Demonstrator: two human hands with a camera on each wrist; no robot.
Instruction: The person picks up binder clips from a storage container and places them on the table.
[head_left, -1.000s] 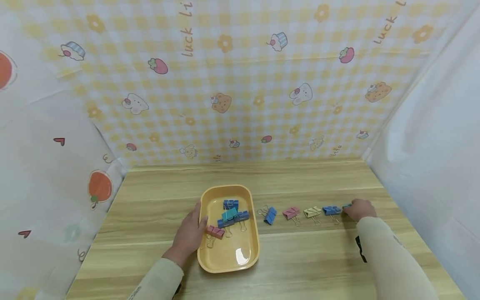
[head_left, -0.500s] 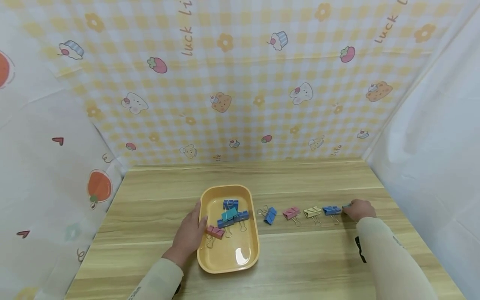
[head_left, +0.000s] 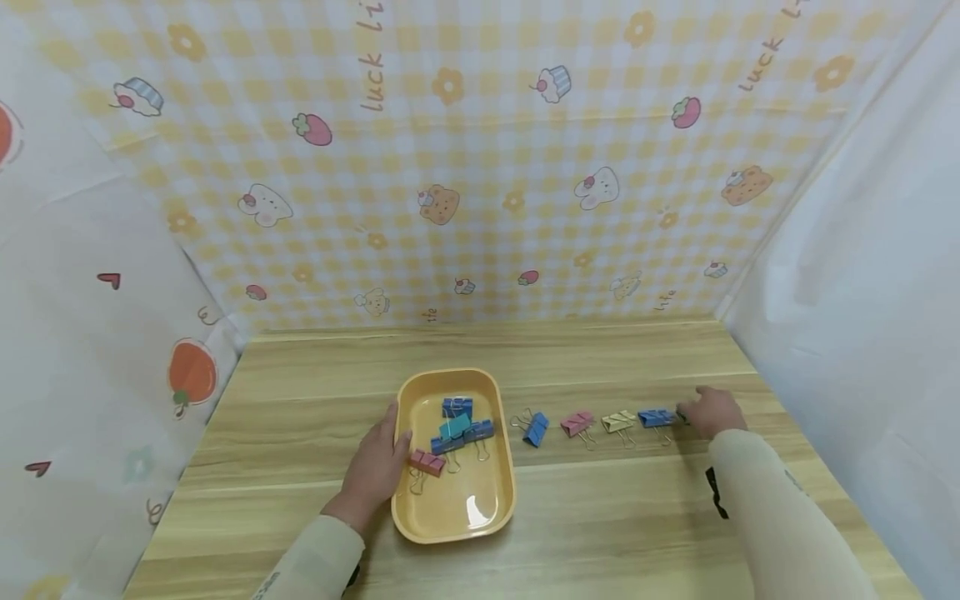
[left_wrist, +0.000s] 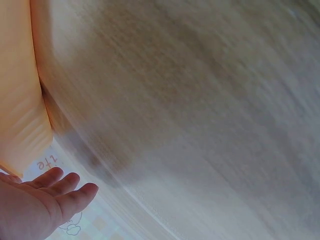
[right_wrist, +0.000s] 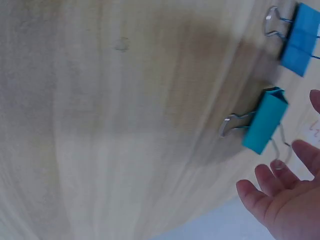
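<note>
Right wrist view: right hand (right_wrist: 290,202), fingers loose and parted, just beside the teal binder clip (right_wrist: 265,122) on the table (right_wrist: 115,130); a stray fingertip could knock it into the neighbouring blue binder clip (right_wrist: 301,42). Left hand (head_left: 374,467), relaxed, lies against the yellow tray (head_left: 442,505); pushing might slide it.

Yellow tray (head_left: 450,510), one, containing three blue clips (head_left: 457,408), one teal clip (head_left: 455,427), one pink clip (head_left: 427,462). Left hand (head_left: 377,467): at tray's left side, thumb at rim. Wooden table (head_left: 600,508), row right of tray: slanted blue clip (head_left: 536,429), second pink clip (head_left: 577,423), yellow clip (head_left: 618,421), far blue clip (head_left: 656,418). Right hand (head_left: 714,412): just beyond the latter. Backdrop: checked cloth (head_left: 487,142).
</note>
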